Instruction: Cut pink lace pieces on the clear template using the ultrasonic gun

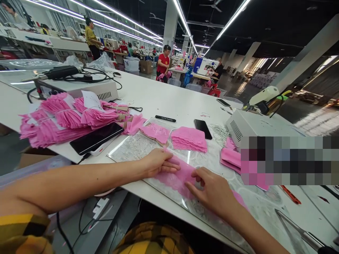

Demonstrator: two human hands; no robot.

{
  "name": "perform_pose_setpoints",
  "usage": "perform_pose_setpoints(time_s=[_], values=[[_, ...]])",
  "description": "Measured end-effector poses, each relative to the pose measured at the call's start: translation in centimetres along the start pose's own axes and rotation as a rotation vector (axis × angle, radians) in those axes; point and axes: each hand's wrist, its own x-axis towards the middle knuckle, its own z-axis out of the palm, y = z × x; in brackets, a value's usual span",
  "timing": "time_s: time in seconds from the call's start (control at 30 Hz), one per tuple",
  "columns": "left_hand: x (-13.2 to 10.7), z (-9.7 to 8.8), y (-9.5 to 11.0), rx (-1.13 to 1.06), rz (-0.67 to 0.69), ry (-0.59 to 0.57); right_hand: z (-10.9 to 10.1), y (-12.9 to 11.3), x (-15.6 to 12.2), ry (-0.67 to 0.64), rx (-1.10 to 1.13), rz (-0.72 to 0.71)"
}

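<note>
A thin pink fabric piece [182,173] lies flat on a clear glass-like sheet [127,150] on the table before me. My left hand [160,163] rests on its left part, fingers stretched out and nothing gripped. At the right end, my right hand [212,187] touches the fabric, its fingers bent and its thumb apart from them. Just beyond are a neat stack of pink pieces [188,138] and a smaller pink stack [155,132] with brown card under it. More pink fabric [239,199] shows partly behind my right forearm.
Tied pink bundles [66,118] and a phone [96,138] lie left. A pen [165,118] and another phone [202,129] lie beyond the stacks. Box-shaped devices [108,90] flank the sheet. At right are an orange tool [290,194] and a black-handled metal tool [304,233].
</note>
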Motion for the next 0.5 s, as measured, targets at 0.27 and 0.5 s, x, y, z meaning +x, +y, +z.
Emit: perform_pose_setpoints(time_s=[0.27,0.5], values=[[0.9,3.3,1.4,-0.055,0.024,-0.069,1.1,-0.5,2.6,0.138,-0.189,0.100],[2.8,4.5,2.8,-0.117,0.096,-0.037,-0.2,1.1,4.3,0.212,-0.117,0.153]])
